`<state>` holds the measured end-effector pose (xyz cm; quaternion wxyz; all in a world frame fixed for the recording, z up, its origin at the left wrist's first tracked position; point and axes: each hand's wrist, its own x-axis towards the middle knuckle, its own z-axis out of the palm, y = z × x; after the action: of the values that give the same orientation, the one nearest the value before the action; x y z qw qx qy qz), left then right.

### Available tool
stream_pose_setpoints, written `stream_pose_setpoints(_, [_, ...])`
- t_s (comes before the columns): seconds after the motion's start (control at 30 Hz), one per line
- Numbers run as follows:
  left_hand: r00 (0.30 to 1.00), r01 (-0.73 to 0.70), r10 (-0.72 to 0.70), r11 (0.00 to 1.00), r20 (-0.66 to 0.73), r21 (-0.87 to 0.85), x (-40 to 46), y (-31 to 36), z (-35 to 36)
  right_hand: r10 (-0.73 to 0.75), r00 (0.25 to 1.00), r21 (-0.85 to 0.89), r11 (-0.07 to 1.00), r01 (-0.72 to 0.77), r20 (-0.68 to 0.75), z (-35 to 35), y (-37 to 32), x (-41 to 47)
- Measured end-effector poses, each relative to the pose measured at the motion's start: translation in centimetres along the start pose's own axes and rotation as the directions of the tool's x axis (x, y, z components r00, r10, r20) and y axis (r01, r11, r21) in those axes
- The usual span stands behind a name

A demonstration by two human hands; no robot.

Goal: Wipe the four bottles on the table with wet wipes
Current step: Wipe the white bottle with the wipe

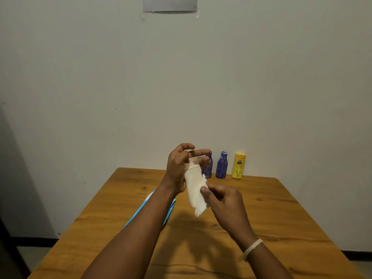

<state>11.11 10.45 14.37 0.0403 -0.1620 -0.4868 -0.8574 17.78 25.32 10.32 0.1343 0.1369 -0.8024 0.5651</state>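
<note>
My left hand (179, 168) holds a cream-white bottle (193, 183) up above the table, gripping it near its cap. My right hand (223, 198) presses a white wet wipe (201, 206) against the bottle's lower part. At the table's far edge, against the wall, stand two blue bottles, one (208, 170) partly hidden behind my left fingers, the other (221, 165) in full view. A yellow bottle (238, 166) stands to their right.
The wooden table (281, 218) runs from the wall toward me. A blue and white wipes pack (169, 213) lies on it, mostly hidden under my left forearm. A pale wall rises behind the bottles. A beaded band circles my right wrist (252, 248).
</note>
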Motion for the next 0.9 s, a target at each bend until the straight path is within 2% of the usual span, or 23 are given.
stream_pose_setpoints(0.07, [1.0, 0.015, -0.016, 0.999, 0.02, 0.046, -0.3, 0.0, -0.5, 0.138, 0.982, 0.12, 0.981, -0.154, 0.13, -0.6, 0.8, -0.7])
stream_pose_setpoints(0.13, [0.992, 0.073, -0.079, 0.995, 0.103, 0.062, -0.7, -0.4, -0.8, 0.209, 0.95, 0.187, 0.949, -0.255, 0.231, -1.0, 0.6, -0.3])
stream_pose_setpoints(0.2, [0.97, 0.134, -0.141, 0.99, 0.196, 0.049, -1.0, -0.6, -0.3, 0.19, 0.953, 0.255, 0.934, -0.249, 0.234, -1.1, -0.3, 1.0])
stream_pose_setpoints(0.27, [0.96, 0.15, -0.145, 0.989, 0.238, -0.004, -0.9, -0.6, 0.2, 0.159, 0.972, 0.343, 0.915, -0.21, 0.171, -1.0, -1.3, 1.8])
stream_pose_setpoints(0.33, [0.976, 0.105, -0.096, 0.994, 0.195, -0.039, -0.6, -0.1, 0.6, 0.153, 0.975, 0.392, 0.897, -0.206, 0.164, -1.1, -1.3, 2.0])
stream_pose_setpoints(0.43, [0.994, -0.023, 0.022, 1.0, 0.103, 0.008, -0.6, 0.5, 0.7, 0.161, 0.949, 0.435, 0.859, -0.27, 0.27, -1.7, -0.3, 0.8])
stream_pose_setpoints(0.53, [1.0, -0.017, 0.019, 0.997, -0.016, 0.073, -0.7, 0.0, 0.8, 0.172, 0.944, 0.477, 0.829, -0.293, 0.281, -2.3, 0.4, 0.2])
stream_pose_setpoints(0.6, [0.998, -0.065, 0.065, 0.944, 0.011, 0.324, -0.2, -0.4, 0.2, 0.169, 0.957, 0.502, 0.822, -0.27, 0.238, -2.7, 0.4, 0.7])
stream_pose_setpoints(0.67, [0.998, -0.067, 0.05, 0.806, 0.046, 0.587, -0.1, -0.4, -0.3, 0.176, 0.968, 0.489, 0.838, -0.242, 0.177, -3.3, 0.3, 1.4])
stream_pose_setpoints(0.7, [0.998, -0.061, 0.04, 0.756, 0.047, 0.652, -0.1, -0.1, -0.4, 0.176, 0.975, 0.462, 0.859, -0.219, 0.135, -3.5, 0.3, 1.8])
stream_pose_setpoints(0.73, [0.998, -0.058, 0.043, 0.733, 0.039, 0.677, 0.0, 0.1, -0.3, 0.167, 0.983, 0.416, 0.891, -0.183, 0.076, -3.6, 0.4, 2.2])
stream_pose_setpoints(0.8, [0.999, -0.029, 0.052, 0.76, -0.017, 0.649, 0.1, 0.4, 0.4, 0.119, 0.987, 0.266, 0.96, -0.087, -0.106, -3.3, 0.7, 2.3])
stream_pose_setpoints(0.9, [0.98, 0.044, 0.073, 0.832, -0.187, 0.554, 0.4, 0.5, 1.6, -0.026, 0.93, 0.087, 0.994, 0.062, -0.367, -1.9, 1.2, 1.0])
